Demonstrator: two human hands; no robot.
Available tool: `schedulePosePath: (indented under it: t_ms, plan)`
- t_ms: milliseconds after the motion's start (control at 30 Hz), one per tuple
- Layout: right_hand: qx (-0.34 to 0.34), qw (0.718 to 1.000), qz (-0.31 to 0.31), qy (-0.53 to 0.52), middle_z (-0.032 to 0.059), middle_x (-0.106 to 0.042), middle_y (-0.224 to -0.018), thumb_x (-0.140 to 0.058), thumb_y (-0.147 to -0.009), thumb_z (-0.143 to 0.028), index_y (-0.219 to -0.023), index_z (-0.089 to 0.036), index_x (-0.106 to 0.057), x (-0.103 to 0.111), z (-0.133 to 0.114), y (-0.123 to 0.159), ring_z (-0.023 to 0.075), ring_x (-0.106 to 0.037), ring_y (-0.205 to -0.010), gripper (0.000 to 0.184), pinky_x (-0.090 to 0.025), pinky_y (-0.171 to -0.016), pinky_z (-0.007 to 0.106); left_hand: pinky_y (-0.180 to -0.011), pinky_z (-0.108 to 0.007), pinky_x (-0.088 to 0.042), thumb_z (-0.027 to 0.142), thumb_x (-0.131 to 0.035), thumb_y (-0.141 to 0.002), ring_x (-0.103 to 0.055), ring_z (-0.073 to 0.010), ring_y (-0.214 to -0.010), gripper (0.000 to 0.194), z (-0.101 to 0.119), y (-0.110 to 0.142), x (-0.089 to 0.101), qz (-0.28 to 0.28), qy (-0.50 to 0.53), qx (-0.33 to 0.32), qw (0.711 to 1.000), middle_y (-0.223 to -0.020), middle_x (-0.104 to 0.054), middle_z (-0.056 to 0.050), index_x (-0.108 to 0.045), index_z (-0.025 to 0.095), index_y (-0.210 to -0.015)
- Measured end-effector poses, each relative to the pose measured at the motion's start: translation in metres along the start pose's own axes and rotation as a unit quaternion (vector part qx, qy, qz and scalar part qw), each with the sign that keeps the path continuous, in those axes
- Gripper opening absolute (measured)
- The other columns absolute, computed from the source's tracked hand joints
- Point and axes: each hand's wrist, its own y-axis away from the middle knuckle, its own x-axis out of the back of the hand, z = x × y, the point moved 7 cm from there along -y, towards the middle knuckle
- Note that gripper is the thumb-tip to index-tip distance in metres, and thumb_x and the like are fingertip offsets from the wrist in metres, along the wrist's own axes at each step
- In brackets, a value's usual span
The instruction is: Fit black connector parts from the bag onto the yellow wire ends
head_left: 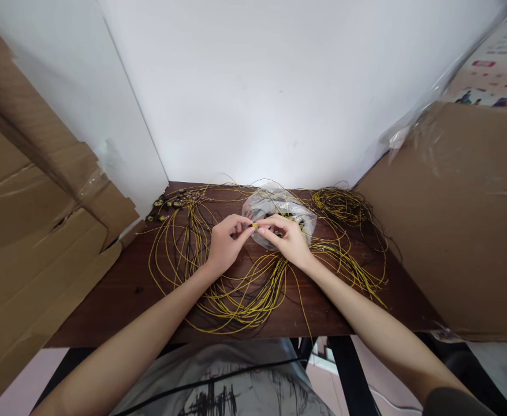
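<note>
A small yellow part (255, 225), too small to name surely, is pinched between the fingertips of both hands over the middle of the table. My left hand (228, 241) is closed on its left side, thumb against forefinger. My right hand (289, 238) grips it from the right in the same way. Right behind the hands lies a clear plastic bag (271, 199) with yellow and dark pieces inside. Loops of thin yellow and black wires (245, 312) spread below and around the hands. Whether a wire runs into the pinched part is hidden by the fingers.
A coiled wire bundle (342, 205) lies at the back right. Small yellow-and-black components (162, 203) sit at the back left on wire ends. Cardboard sheets (32, 231) flank the brown table (123, 300) on both sides, and a white wall (257, 104) closes the back.
</note>
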Motion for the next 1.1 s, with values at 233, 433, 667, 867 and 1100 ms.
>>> schedulePosePath:
  t_ms: [233, 433, 667, 867, 1100]
  plan:
    - [-0.096, 0.990, 0.004, -0.099, 0.0050, -0.068, -0.078, -0.068, -0.073, -0.036, -0.085, -0.016, -0.069, -0.004, 0.018, 0.001, 0.0149, -0.061, -0.069, 0.024, -0.048, -0.067, 0.029, -0.062, -0.025, -0.043, 0.016, -0.061, -0.079, -0.051, -0.0117, -0.066, 0.011, 0.013, 0.001, -0.001, -0.011, -0.020, -0.071, 0.997, -0.080, -0.062, -0.003, -0.068, 0.017, -0.087]
    - [-0.118, 0.983, -0.008, -0.141, 0.0034, -0.068, -0.073, -0.069, -0.071, -0.037, -0.083, -0.016, -0.069, -0.006, 0.016, 0.002, 0.0144, -0.061, -0.065, 0.025, -0.049, -0.065, 0.029, -0.063, -0.026, -0.046, 0.023, -0.064, -0.077, -0.056, -0.0136, -0.068, 0.011, 0.002, 0.001, -0.002, -0.020, 0.014, -0.018, 1.000, -0.079, -0.064, -0.004, -0.069, 0.018, -0.085]
    - [-0.125, 0.978, -0.024, -0.166, 0.0031, -0.067, -0.066, -0.070, -0.070, -0.039, -0.079, -0.015, -0.069, -0.008, 0.012, 0.002, 0.0129, -0.061, -0.060, 0.026, -0.051, -0.061, 0.029, -0.073, -0.030, -0.050, 0.020, -0.065, -0.076, -0.063, -0.0171, -0.078, 0.007, 0.006, 0.001, -0.002, -0.025, 0.045, -0.047, 0.998, -0.082, -0.068, -0.007, -0.069, 0.017, -0.071]
    - [-0.128, 0.978, -0.027, -0.162, 0.0034, -0.067, -0.066, -0.070, -0.069, -0.041, -0.078, -0.015, -0.069, -0.010, 0.015, 0.002, 0.0129, -0.060, -0.059, 0.029, -0.050, -0.060, 0.028, -0.074, -0.030, -0.050, 0.019, -0.063, -0.077, -0.063, -0.0169, -0.078, 0.009, 0.004, 0.001, -0.002, -0.041, 0.043, -0.049, 0.997, -0.083, -0.068, -0.006, -0.068, 0.017, -0.070]
    - [-0.123, 0.978, -0.013, -0.169, 0.0012, -0.064, -0.063, -0.072, -0.066, -0.045, -0.072, -0.015, -0.060, -0.013, 0.022, 0.001, 0.0107, -0.056, -0.055, 0.032, -0.046, -0.056, 0.025, -0.070, -0.029, -0.049, 0.021, -0.059, -0.080, -0.061, -0.0155, -0.073, 0.016, -0.006, 0.001, -0.012, -0.061, 0.014, 0.005, 0.998, -0.081, -0.067, -0.005, -0.068, 0.017, -0.093]
